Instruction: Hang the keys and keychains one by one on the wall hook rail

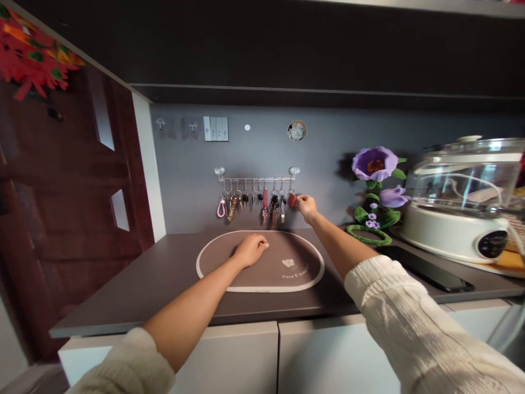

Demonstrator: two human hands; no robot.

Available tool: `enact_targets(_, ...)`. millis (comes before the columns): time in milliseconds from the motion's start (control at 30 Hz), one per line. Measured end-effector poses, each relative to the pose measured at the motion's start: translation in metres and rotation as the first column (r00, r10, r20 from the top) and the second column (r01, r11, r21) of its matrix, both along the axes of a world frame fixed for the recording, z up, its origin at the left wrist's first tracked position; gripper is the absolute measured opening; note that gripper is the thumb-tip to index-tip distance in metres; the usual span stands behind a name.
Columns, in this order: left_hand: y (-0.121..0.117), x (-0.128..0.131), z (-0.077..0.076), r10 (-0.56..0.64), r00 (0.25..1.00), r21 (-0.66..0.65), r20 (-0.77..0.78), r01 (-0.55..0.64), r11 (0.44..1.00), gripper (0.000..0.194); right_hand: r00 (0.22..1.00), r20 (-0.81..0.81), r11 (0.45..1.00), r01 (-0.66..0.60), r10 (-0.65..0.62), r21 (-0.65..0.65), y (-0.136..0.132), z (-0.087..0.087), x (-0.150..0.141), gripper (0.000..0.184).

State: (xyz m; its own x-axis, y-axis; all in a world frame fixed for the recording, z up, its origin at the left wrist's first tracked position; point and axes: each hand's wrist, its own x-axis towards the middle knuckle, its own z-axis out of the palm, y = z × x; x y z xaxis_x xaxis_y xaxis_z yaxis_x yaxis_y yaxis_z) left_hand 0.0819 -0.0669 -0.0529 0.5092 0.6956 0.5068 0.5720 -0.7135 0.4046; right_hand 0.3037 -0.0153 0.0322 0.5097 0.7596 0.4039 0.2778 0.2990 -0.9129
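Observation:
My right hand (305,208) reaches to the right end of a clear hook rail (258,179) on the grey wall. Its fingers pinch a small red key tag (292,200) that hangs by the last hook; the exact kind of tag is too small to tell. Along the rail hang several keys and key rings, among them a pink carabiner (221,208), a brown strap (232,209) and a red lanyard (265,203). My left hand (251,250) rests, curled closed, on a brown oval mat (283,241) with a pale border. Nothing shows in its fingers.
Purple artificial flowers (375,164) stand right of the rail. Beside them are a black phone (426,268) and a white appliance with a glass top (455,230). A dark cabinet (262,49) overhangs the counter (156,273). A dark red door (69,219) is at left.

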Motion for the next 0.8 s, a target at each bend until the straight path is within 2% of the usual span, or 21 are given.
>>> enact_targets(100,-0.002,-0.003,0.003,-0.015,0.996,-0.051,0.085,0.019,0.999,0.020,0.998,0.005,0.995,0.064,-0.064,-0.082,-0.018,-0.009,-0.007,0.007)
enact_targets(233,-0.011,-0.008,0.014,0.014,0.947,-0.151,0.320,0.036,0.988,0.023,0.999,-0.031,0.992,0.010,-0.014,-0.129,-0.051,-0.015,-0.025,0.007)
enact_targets(333,-0.024,-0.013,0.028,0.023,0.881,-0.204,0.473,0.084,0.975,0.045,0.993,-0.063,0.988,-0.105,0.098,-0.109,-0.078,-0.015,-0.044,0.016)
enact_targets(400,-0.036,-0.019,0.039,-0.044,0.841,-0.185,0.539,0.170,0.968,0.062,0.969,-0.090,0.973,-0.231,0.228,-0.015,-0.096,-0.015,-0.055,0.031)
enact_targets(533,-0.062,-0.036,0.054,-0.167,0.799,-0.123,0.577,0.288,0.950,0.086,0.903,0.008,0.895,-0.427,0.430,0.127,-0.126,-0.020,-0.074,0.066)
enact_targets(600,-0.073,-0.046,0.053,-0.208,0.799,-0.086,0.564,0.308,0.947,0.092,0.867,0.105,0.852,-0.498,0.487,0.159,-0.139,-0.026,-0.080,0.079)
enact_targets(700,-0.085,-0.059,0.043,-0.211,0.827,-0.069,0.521,0.287,0.956,0.096,0.810,0.238,0.800,-0.577,0.535,0.164,-0.154,-0.039,-0.085,0.091)
enact_targets(800,-0.093,-0.067,0.027,-0.180,0.854,-0.071,0.488,0.244,0.967,0.099,0.766,0.332,0.788,-0.608,0.550,0.098,-0.164,-0.053,-0.085,0.094)
